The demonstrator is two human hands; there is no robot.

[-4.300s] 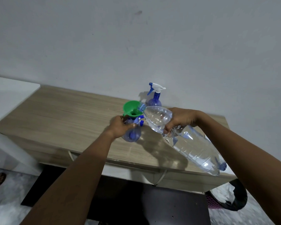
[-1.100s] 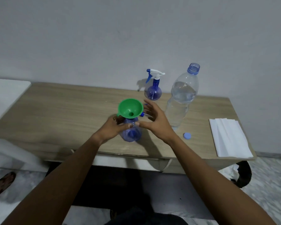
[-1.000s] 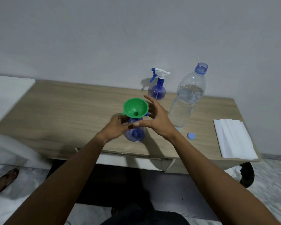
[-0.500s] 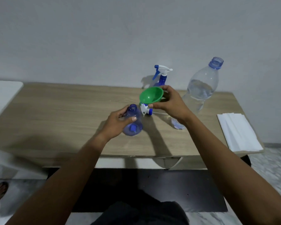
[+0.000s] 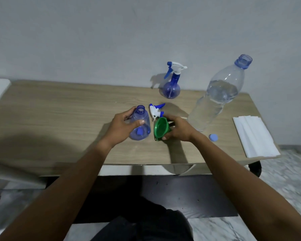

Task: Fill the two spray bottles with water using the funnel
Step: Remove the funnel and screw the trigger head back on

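- Left hand (image 5: pixel 122 126): wrapped around the body of the open spray bottle (image 5: pixel 140 126), thumb across its front. The bottle is held upright on the tabletop (image 5: pixel 59 119), its neck uncovered.
- Right hand (image 5: pixel 180 130): clamped on the green funnel (image 5: pixel 161 127), which is tipped on its side with the mouth turned toward the bottle. It is held just beside the bottle, low over the tabletop; whether its rim touches the wood cannot be told.
- Spray head (image 5: pixel 155 110): laid loose on the tabletop just behind the funnel and the open bottle.
- Second spray bottle (image 5: pixel 171 86): stood near the wall with its head screwed on, well apart from both hands.
- Water bottle (image 5: pixel 215 101): stood uncapped to the right, partly filled. Its cap (image 5: pixel 213 137) is seen near its base, and folded paper towels (image 5: pixel 254 136) at the tabletop's right end.
- Step in hand, as judged: the funnel is being put aside so that the open bottle can be closed. The fill level in the tinted bottle cannot be read.
- Good practice: the funnel is best laid where it cannot roll, clear of the spray head, since drips are to be expected. The bottle should be kept vertical by the left hand while the head is threaded on squarely.
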